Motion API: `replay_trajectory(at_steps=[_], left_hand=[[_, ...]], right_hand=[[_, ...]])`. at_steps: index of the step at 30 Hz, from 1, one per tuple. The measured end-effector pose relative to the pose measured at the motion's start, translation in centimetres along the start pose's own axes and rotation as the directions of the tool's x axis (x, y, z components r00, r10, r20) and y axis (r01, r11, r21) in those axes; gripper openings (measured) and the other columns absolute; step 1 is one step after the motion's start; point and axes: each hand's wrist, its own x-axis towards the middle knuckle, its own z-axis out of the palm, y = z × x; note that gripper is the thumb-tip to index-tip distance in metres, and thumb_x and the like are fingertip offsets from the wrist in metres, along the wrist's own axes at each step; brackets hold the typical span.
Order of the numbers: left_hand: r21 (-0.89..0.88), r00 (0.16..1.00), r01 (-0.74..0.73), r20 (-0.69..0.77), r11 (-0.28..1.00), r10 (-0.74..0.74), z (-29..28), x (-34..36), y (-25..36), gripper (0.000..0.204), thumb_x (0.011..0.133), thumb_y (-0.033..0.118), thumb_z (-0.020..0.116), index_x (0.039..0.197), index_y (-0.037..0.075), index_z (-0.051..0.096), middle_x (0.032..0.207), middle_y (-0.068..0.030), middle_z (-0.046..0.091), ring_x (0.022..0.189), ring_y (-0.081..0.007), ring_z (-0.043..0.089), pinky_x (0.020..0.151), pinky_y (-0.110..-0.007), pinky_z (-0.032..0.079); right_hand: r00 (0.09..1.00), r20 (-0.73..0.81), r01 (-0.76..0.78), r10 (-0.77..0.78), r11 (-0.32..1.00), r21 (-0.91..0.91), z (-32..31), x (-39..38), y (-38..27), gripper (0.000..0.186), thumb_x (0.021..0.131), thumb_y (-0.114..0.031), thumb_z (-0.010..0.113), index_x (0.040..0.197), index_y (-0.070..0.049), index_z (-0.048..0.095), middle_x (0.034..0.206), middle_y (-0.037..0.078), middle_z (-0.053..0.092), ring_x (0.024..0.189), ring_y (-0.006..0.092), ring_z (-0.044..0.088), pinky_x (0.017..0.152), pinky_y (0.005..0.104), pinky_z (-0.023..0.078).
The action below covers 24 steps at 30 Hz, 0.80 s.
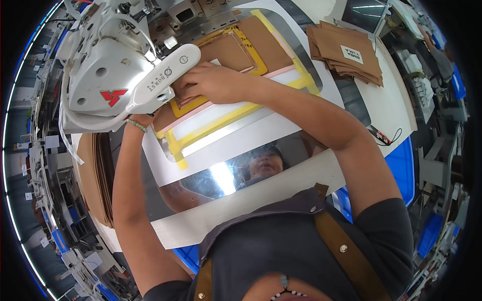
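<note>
Tabletop [301, 181] pale, metal plate [221, 175] gleaming, blue bin [401, 170] below, right hand [216, 83] on brown panel [225, 49], left hand [144, 119] half-hidden by white machine [103, 83], can't tell either grip

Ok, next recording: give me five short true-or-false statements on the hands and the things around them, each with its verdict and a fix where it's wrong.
1. The right hand lies over the yellow-edged frame. True.
2. The beaded bracelet is on the right arm. False: the bracelet is on the left arm.
3. A stack of brown pieces with a white label on top lies to the right of the frame. True.
4. The tape strips are blue. False: the tape strips are yellow.
5. The left hand is mostly hidden by the white machine. True.
</note>
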Motion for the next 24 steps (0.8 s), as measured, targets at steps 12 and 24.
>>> replay_trajectory(at_steps=[12, 24], left_hand=[[-0.507, 0.962, -0.086, 0.182, 0.858, 0.204, -1.8, -1.4, -4.1, 0.06, 0.11, 0.03, 0.048, 0.158, -0.006, 0.041, 0.155, -0.0243, 0.052, 0.141, -0.0307, 0.055, 0.118, -0.036, 0.045], [-0.472, 0.95, -0.135, 0.189, 0.871, 0.249, -1.2, 1.1, -3.7, 0.054, 0.11, 0.028, 0.054, 0.154, -0.003, 0.047, 0.148, -0.0189, 0.059, 0.131, -0.026, 0.06, 0.11, -0.033, 0.051]], right_hand=[[0.997, -0.041, 0.069, -0.065, 0.99, 0.126, 0.6, 0.3, 1.2, 0.026, 0.096, -0.018, 0.061, 0.11, -0.025, 0.082, 0.116, 0.004, 0.07, 0.12, 0.0274, 0.063, 0.1, 0.0493, 0.048], [0.997, 0.071, -0.021, 0.021, 1.0, 0.004, 2.0, 2.1, 2.5, 0.023, 0.091, -0.022, 0.07, 0.108, -0.026, 0.085, 0.116, 0.006, 0.066, 0.125, 0.0288, 0.058, 0.105, 0.052, 0.046]])
